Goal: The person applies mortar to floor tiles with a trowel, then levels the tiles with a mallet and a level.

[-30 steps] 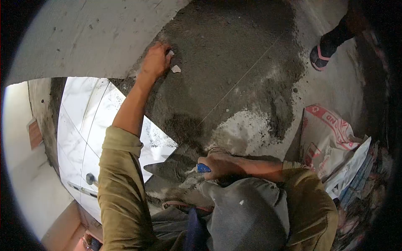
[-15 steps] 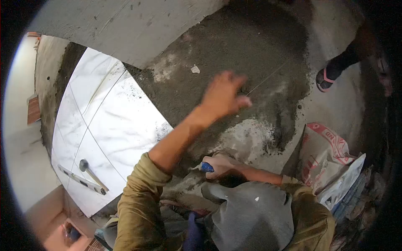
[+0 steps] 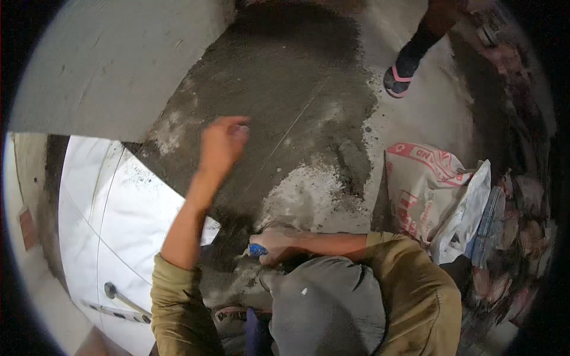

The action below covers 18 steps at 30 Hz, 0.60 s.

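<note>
My left hand [image 3: 224, 142] is over the grey mortar bed [image 3: 267, 77], its fingers curled together. Something pale shows at the fingertips, but I cannot make out whether it is an object or a fingertip. Low in front of my knee, my right hand [image 3: 276, 244] is closed around a tool with a blue handle [image 3: 257, 250]; its working end is hardly visible. A thin straight line [image 3: 297, 121] runs across the mortar to the right of my left hand. White marbled tiles [image 3: 133, 225] lie to the left of my left forearm.
On the tiles rest a mallet [image 3: 111, 291] and a spirit level [image 3: 113, 311]. A printed sack [image 3: 421, 196] stands at the right. Another person's foot in a pink-strapped sandal [image 3: 399, 82] is at the upper right. A grey slab-like surface [image 3: 119, 65] fills the upper left.
My left hand has moved left over the mortar and its spread fingers have curled in. The white chip seen there before is out of sight. The view has turned; my right hand keeps the tool.
</note>
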### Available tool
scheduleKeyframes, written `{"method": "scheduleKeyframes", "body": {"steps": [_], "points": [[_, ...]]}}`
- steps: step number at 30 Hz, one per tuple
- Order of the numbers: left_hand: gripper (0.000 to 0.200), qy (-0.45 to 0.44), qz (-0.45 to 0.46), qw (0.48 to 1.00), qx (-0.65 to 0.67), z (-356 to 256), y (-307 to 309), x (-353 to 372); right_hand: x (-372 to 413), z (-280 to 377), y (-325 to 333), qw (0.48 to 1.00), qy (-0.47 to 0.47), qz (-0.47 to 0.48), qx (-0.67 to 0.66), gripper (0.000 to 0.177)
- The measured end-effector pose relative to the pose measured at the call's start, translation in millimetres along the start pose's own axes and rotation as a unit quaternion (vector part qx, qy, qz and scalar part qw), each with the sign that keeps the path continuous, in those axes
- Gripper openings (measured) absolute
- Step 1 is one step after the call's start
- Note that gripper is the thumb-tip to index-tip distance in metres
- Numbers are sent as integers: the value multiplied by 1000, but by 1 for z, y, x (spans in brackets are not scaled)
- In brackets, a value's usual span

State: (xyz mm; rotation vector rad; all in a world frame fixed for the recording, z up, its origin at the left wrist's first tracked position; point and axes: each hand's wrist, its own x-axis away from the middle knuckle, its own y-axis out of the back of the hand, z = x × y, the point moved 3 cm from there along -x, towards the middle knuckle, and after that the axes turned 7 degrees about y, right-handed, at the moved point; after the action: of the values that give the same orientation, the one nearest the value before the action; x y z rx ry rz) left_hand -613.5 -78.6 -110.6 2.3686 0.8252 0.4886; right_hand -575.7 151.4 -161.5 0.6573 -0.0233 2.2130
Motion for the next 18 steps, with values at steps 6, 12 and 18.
{"method": "scheduleKeyframes", "body": {"steps": [6, 12, 18], "points": [[58, -125, 77, 989, 0, -53, 21, 64, 6, -9, -9, 997, -24, -78, 8, 49], [34, 131, -20, 991, 24, 73, 201, 182, 52, 27, 140, 929, -179, -324, 18, 46], [34, 369, 13, 864, -343, 244, 330, 431, -30, 14, 272, 899, -130, -416, -29, 29]]}}
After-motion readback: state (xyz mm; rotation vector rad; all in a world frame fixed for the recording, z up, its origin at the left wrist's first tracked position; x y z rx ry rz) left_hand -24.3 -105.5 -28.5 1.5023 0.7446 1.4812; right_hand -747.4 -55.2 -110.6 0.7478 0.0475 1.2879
